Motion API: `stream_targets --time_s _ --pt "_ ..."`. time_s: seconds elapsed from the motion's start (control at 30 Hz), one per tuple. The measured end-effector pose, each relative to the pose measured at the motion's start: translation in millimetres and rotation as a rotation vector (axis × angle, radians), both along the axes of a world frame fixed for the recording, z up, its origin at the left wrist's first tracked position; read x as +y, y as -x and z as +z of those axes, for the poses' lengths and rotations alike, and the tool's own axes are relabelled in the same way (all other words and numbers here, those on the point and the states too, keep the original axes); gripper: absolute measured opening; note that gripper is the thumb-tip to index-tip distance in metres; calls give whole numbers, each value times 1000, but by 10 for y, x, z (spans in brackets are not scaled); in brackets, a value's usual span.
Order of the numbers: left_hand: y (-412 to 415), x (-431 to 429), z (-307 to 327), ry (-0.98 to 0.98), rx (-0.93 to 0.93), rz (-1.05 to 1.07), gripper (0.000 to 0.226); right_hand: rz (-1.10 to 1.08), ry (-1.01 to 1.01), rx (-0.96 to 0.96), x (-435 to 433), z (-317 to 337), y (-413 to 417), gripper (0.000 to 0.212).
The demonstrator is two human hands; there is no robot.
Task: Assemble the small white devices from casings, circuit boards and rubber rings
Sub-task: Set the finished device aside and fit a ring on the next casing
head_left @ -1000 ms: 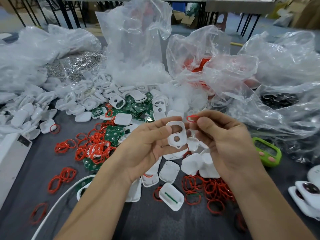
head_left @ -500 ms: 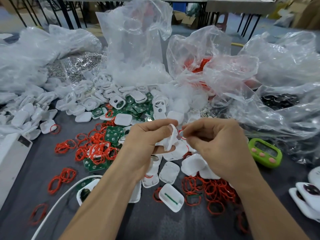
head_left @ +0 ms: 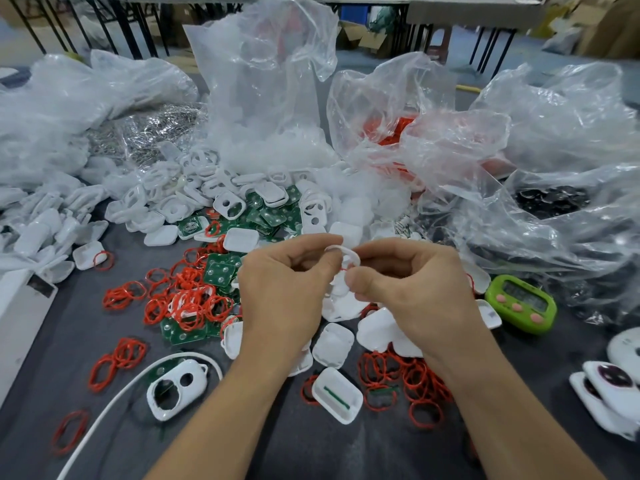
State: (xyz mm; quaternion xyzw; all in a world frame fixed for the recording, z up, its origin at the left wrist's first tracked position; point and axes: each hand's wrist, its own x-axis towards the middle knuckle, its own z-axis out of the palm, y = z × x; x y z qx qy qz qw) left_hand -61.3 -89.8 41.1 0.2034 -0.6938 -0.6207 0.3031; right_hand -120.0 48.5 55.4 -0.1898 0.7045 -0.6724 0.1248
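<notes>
My left hand (head_left: 284, 289) and my right hand (head_left: 412, 289) meet at the middle of the table, both curled around one white casing (head_left: 343, 252) held edge-on between them. A sliver of red rubber ring (head_left: 343, 268) shows at my right fingertips against the casing. Most of the casing is hidden by my fingers. Loose red rings (head_left: 187, 299), green circuit boards (head_left: 221, 271) and white casings (head_left: 239, 206) lie heaped behind and left of my hands. A white casing with two holes (head_left: 176, 388) lies at the near left.
Clear plastic bags (head_left: 263, 91) of parts crowd the back and right. A green timer (head_left: 519, 303) sits right of my hands. More red rings (head_left: 401, 379) and white shells (head_left: 337, 394) lie under my wrists. A white cable (head_left: 104, 410) curves at the near left. Finished devices (head_left: 609, 393) sit far right.
The casing went from facing me flat to edge-on. My hands came closer together and the right fingertips brought the red ring against the casing.
</notes>
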Motion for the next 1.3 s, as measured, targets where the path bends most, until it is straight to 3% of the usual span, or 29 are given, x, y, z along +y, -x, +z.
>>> stream_targets --time_s 0.07,0.23,0.33,0.5,0.67,0.93,1.1,1.3 --pt "-18 7 -25 3 -5 -35 19 -53 -55 74 -21 -21 -25 21" --pt "-17 -66 6 -188 -67 -240 17 -122 -44 46 -5 -49 3 24" --pt "-15 -98 -7 -68 -109 -223 21 -115 -50 104 -17 -46 -19 27" --pt "-6 -24 -10 128 -57 -48 47 -94 -11 244 -68 -62 -96 33" --pt "20 -105 -4 -130 139 -169 33 68 157 45 -15 -23 -19 32" --pt "40 -93 -47 -454 161 -403 29 41 81 154 -24 12 -39 26" --pt "26 -138 -66 -524 126 -662 70 -53 27 190 -16 5 -33 26" --pt "34 -136 -21 -524 144 -637 69 -58 77 154 -21 27 -36 28"
